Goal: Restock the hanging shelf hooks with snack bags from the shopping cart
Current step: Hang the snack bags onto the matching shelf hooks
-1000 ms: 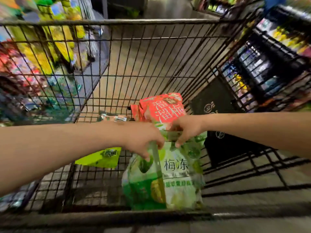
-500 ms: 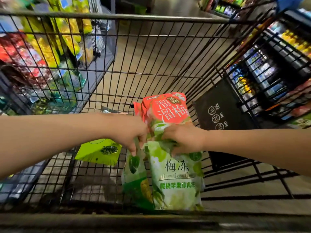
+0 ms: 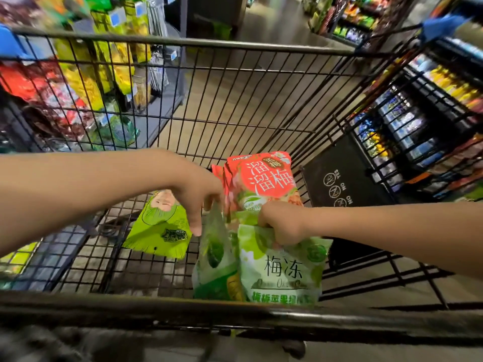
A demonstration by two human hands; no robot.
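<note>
Both my hands reach into the black wire shopping cart (image 3: pixel 235 45). My right hand (image 3: pixel 285 223) grips the top of a pale green snack bag (image 3: pixel 282 273) with Chinese print. My left hand (image 3: pixel 201 194) pinches the top of a darker green bag (image 3: pixel 214 259) that stands edge-on beside it. Behind them stand red snack bags (image 3: pixel 264 178), upright against each other. A lime green bag with a cartoon face (image 3: pixel 162 226) lies flat on the cart floor to the left.
Hanging snack bags fill the shelf hooks (image 3: pixel 78 82) left of the cart. Drink shelves (image 3: pixel 418 121) run along the right. A black sign panel (image 3: pixel 342 176) leans in the cart's right side. The cart's handle bar (image 3: pixel 235 314) crosses the bottom.
The two green bags have come apart and risen a little, the darker one turning edge-on under my left hand. The view has tilted up, showing more of the aisle.
</note>
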